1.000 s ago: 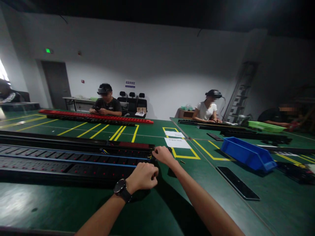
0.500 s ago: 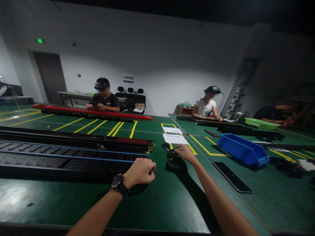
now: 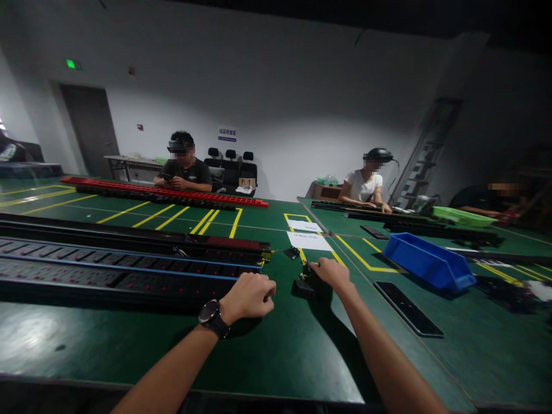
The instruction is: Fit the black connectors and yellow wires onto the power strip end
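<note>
Through the remote head view I find the long black panel (image 3: pixel 150 283) lying flat on the green tabletop (image 3: pixel 310 368), its segments dotted in red and a blue strip running along its length.

The left hand (image 3: pixel 250 294), with a dark wristwatch (image 3: pixel 209 312) on its wrist, is at the panel's near right corner. Its fingers are curled inward. I cannot tell whether it grips anything, nor whether it bears on the panel.

The right hand (image 3: pixel 331 273) is to the right of the panel's end, apart from it. Its fingers are bent and its fingertips meet a small dark part; I cannot tell whether they pinch it. Just below that hand, also right of the panel, I note a small black block (image 3: pixel 303 289).

A small black fitting (image 3: pixel 294 252) lies just off the panel's far right corner, and white paper sheets (image 3: pixel 309 240) lie beyond it. Farther right of the panel I record a smartphone (image 3: pixel 407 307) lying flat and a blue bin (image 3: pixel 416 269). A red slotted rail (image 3: pixel 172 191) lies beyond the panel, and behind that rail sits a person in a dark shirt (image 3: pixel 190 172).
</note>
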Available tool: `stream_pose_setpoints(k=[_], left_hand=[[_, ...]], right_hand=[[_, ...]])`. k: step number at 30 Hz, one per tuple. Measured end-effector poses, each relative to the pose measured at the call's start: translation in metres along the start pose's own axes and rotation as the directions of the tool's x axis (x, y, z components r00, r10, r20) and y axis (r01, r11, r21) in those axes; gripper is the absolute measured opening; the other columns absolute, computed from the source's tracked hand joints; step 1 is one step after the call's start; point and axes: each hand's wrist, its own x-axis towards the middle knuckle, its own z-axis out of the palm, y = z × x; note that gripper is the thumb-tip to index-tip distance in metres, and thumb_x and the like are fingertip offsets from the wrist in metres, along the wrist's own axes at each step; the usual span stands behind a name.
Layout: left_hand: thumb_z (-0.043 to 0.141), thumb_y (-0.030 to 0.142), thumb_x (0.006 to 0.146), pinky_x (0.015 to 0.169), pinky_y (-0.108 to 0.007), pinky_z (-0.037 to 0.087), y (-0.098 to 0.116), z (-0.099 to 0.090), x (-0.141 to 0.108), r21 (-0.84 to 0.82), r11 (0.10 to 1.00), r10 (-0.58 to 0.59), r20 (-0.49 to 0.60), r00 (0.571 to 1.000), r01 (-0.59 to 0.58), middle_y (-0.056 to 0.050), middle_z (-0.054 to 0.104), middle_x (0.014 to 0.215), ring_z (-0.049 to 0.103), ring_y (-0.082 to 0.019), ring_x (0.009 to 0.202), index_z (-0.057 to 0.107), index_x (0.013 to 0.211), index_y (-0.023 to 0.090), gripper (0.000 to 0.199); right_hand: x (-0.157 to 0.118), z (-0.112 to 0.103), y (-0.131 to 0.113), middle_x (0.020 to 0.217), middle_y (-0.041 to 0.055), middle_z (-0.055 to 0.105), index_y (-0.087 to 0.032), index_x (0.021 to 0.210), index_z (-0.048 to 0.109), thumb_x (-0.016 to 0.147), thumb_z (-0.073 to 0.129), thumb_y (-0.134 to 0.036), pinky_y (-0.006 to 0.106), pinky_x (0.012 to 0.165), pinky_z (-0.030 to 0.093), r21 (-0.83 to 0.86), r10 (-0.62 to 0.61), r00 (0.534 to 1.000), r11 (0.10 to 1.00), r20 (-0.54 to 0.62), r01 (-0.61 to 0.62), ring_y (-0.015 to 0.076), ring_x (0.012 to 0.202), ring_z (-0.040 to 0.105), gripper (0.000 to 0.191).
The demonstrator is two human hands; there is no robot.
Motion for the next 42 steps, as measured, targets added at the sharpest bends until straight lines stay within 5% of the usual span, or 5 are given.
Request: stream_pose_setpoints(k=[4,11,19,32,42], left_hand=[[0.058,0.024,0.079,0.061,-0.029,0.039,0.001,0.000,-0.002,0.013,1.000,-0.001,-0.007,1.000,0.001,-0.003,0.071,0.087,0.063,-0.020,0.075,0.068,0.087,0.023,0.013],[0.060,0.026,0.078,0.061,-0.028,0.039,0.004,-0.004,-0.002,0.009,1.000,-0.010,-0.002,1.000,0.010,-0.004,0.071,0.086,0.064,-0.020,0.075,0.068,0.086,0.023,0.012],[0.060,0.027,0.079,0.060,-0.029,0.041,0.004,-0.002,-0.003,0.037,0.999,0.001,0.001,1.000,-0.001,-0.004,0.072,0.087,0.066,-0.021,0.076,0.068,0.084,0.022,0.011],[0.060,0.027,0.080,0.066,-0.030,0.047,0.005,-0.002,-0.003,0.050,0.999,-0.006,0.015,1.000,0.005,-0.007,0.072,0.088,0.067,-0.022,0.079,0.070,0.087,0.021,0.013],[0.060,0.026,0.081,0.067,-0.030,0.048,0.005,-0.003,-0.003,0.037,0.999,-0.008,0.007,1.000,0.008,-0.006,0.071,0.092,0.066,-0.021,0.077,0.070,0.091,0.022,0.014]], right_hand=[[-0.013,-0.016,-0.027,0.115,0.0199,0.069,-0.014,0.111,0.072,0.098,0.049,-0.041,0.039,0.083,0.051,-0.061,-0.098,0.982,0.994,-0.160,0.090,0.0338,0.107,0.066,0.038],[-0.022,-0.021,-0.114,0.109,0.0076,0.068,-0.023,0.110,0.074,0.099,0.051,-0.038,0.027,0.086,0.047,0.077,-0.592,0.781,0.785,-0.202,0.615,0.0209,0.102,0.065,0.029],[-0.020,-0.023,-0.158,0.104,0.0159,0.072,-0.014,0.095,0.076,0.099,0.050,-0.029,0.030,0.083,0.049,-0.121,-0.638,0.765,0.769,-0.086,0.628,0.0253,0.101,0.065,0.030],[-0.013,-0.014,-0.166,0.096,0.0124,0.072,-0.017,0.088,0.075,0.097,0.060,-0.029,0.032,0.084,0.046,-0.154,-0.788,0.586,0.613,-0.190,0.775,0.0252,0.097,0.063,0.021],[0.004,-0.022,-0.116,0.079,0.0044,0.070,-0.019,0.081,0.068,0.096,0.053,-0.041,0.028,0.066,0.040,0.335,-0.493,0.749,0.685,-0.443,0.648,0.0179,0.071,0.061,0.030]])
